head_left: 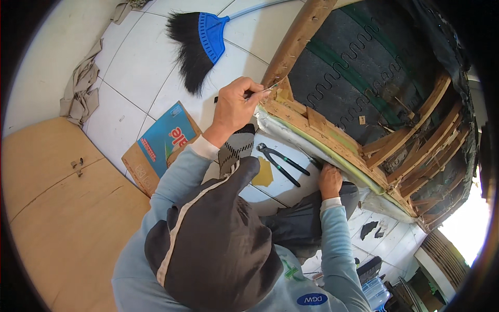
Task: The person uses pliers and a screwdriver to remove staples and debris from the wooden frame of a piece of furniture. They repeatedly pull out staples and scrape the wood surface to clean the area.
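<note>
My left hand (234, 110) is closed around a thin metal tool (266, 90) with a dark handle. The tool's tip is at the corner where a wooden rail (291, 47) studded with staples meets the chair frame (306, 118). Lower down, beside the frame's pale padded edge (332, 156), my right hand (330, 181) is curled on a dark-handled tool (315, 162) with a slim metal shaft; its grip is partly hidden. Between my hands, black pincers (283, 164) with green marks lie on the tiles, jaws toward the frame.
Zigzag springs (340, 66), green webbing and curved wooden slats (416, 130) fill the frame. A blue broom (212, 37) with black bristles lies beyond my left hand. Left of my arm are a flattened carton (162, 140) and a wooden panel (73, 208). Crumpled cloth (83, 86) lies by the wall.
</note>
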Demonstrator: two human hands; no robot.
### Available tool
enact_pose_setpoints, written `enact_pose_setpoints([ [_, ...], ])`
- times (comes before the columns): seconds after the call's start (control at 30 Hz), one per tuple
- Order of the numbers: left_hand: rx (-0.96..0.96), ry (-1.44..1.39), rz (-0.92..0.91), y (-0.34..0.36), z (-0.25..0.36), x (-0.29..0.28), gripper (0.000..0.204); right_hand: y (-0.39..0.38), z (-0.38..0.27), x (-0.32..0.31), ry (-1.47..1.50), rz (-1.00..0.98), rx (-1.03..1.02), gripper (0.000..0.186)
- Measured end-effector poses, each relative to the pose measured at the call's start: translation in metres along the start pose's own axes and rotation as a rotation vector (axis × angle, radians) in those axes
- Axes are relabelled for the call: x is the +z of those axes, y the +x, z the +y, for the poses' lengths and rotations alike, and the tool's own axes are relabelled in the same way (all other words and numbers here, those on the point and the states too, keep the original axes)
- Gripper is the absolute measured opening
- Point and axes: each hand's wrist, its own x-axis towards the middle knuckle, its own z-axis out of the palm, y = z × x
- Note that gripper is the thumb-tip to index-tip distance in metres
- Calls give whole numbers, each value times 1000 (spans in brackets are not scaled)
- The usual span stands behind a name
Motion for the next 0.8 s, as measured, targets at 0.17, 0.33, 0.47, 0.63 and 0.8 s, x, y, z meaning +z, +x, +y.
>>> enact_pose_setpoints([
  [0.17,68,173,-76,6,1,-9,18,-12,-28,-51,333,-90,-155,32],
  [0.33,307,447,-260,19,-10,-20,29,-40,-40,-137,638,-335,-362,33],
  [0.47,112,186,-435,33,-27,-23,34,-51,-64,-168,1109,-99,-404,32],
  [0.63,10,-42,-413,28,-46,-12,36,-28,-131,-160,1085,131,-143,34],
  [0.8,-19,-23,-425,26,-38,-14,37,-22,-170,-133,1104,195,-26,37],
])
